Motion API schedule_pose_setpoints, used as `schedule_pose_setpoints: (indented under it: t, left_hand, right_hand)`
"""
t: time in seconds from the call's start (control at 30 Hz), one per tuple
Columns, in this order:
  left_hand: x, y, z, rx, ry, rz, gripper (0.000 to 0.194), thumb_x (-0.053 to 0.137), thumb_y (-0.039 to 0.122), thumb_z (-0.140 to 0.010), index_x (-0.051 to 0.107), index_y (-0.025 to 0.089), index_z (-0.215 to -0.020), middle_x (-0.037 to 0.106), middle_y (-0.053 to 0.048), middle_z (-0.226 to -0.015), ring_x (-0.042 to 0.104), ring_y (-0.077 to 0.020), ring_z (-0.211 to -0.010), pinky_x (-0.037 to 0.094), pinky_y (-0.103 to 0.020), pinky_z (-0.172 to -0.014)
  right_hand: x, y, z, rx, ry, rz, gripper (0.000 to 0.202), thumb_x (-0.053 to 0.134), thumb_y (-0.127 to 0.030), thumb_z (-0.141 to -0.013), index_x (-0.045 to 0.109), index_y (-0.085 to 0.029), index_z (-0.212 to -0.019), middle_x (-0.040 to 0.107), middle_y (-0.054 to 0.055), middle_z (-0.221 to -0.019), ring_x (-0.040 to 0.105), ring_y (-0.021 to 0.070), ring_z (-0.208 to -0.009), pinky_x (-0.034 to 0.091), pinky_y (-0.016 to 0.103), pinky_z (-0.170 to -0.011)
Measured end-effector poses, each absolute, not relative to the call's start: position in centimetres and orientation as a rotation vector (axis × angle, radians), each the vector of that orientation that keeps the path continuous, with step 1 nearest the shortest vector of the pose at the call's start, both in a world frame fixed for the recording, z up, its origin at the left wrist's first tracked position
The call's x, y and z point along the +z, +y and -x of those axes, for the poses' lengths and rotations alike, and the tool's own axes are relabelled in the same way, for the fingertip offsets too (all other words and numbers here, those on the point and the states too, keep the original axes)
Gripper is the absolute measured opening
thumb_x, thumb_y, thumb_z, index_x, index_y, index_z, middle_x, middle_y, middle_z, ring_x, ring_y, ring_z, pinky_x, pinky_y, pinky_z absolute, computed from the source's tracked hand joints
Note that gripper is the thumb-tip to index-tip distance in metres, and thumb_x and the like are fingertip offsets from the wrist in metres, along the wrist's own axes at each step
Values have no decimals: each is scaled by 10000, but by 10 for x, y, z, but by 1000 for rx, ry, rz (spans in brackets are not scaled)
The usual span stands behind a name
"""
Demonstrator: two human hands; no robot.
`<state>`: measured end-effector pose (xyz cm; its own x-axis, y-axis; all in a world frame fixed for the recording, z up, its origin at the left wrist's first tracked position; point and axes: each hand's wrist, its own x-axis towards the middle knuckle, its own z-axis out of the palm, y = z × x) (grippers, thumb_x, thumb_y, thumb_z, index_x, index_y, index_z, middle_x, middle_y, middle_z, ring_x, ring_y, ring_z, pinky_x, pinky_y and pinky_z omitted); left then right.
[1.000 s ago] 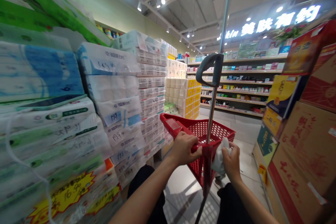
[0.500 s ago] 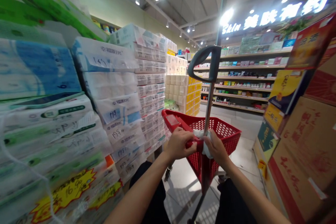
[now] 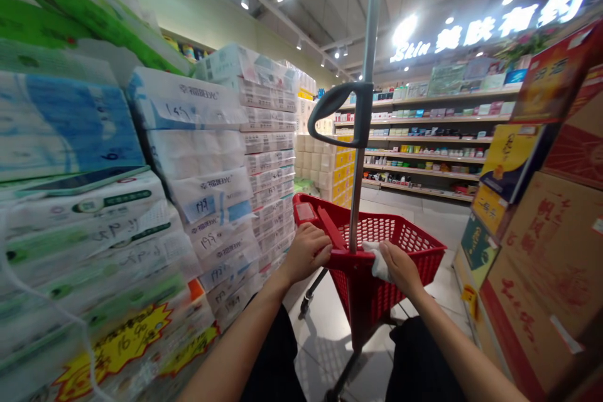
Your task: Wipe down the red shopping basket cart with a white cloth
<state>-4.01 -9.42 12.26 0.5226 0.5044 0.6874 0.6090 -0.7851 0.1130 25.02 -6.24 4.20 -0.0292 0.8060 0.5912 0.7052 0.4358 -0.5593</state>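
Head view: the left hand [image 3: 307, 252] grips a red basket [image 3: 365, 292] at its rim. The right hand [image 3: 400, 268] holds white cloth [image 3: 380, 268] against it

Pale tiled floor [image 3: 316, 347] under a red basket cart [image 3: 363, 301], wall shelves [image 3: 433, 120] lined with small packages [image 3: 452, 110]

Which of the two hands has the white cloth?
The right hand: it holds the white cloth at the rim of the red basket. The left hand grips the same basket, with no cloth visible.
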Motion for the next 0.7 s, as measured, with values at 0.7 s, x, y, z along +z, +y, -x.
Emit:
schedule_pose_setpoints:
  t: [0.7]
  left_hand:
    - [110, -68, 82, -1241, -1107, 2510, 336, 326, 293, -973, 558, 205, -745, 616, -19, -906, 528, -177, -905, 338, -392, -967]
  right_hand:
    - [23, -59, -290, -51, -1932, 1458, 428, 246, -495, -991, 557, -223, -879, 648, 65, -859, 592, 211, -819, 378, 291, -697]
